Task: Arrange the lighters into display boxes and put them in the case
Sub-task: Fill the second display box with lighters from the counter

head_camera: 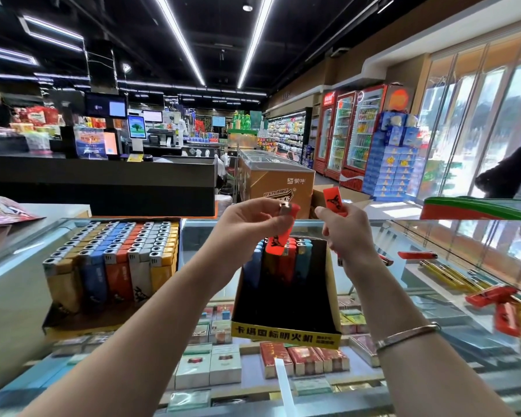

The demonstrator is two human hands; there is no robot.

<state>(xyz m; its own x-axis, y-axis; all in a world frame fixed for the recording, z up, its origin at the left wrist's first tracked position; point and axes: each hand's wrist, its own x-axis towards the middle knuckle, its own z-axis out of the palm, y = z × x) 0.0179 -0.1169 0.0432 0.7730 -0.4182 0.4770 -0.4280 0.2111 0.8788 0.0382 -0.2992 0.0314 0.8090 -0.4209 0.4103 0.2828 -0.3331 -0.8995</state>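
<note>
My left hand (253,219) pinches the metal top of a red lighter (278,239) that hangs just above a yellow-fronted black display box (286,334) on the glass counter. Several blue, red and teal lighters (286,260) stand at the back of that box. My right hand (345,228) holds a second red lighter (334,198) upright, to the right of the first and apart from it. A full display box of mixed lighters (112,260) stands to the left.
Loose red and yellow lighters (494,293) lie on the glass counter (433,236) at the right. Cigarette packs (304,359) fill the case under the glass. A black checkout counter (103,182) and a gold freezer (277,182) stand beyond.
</note>
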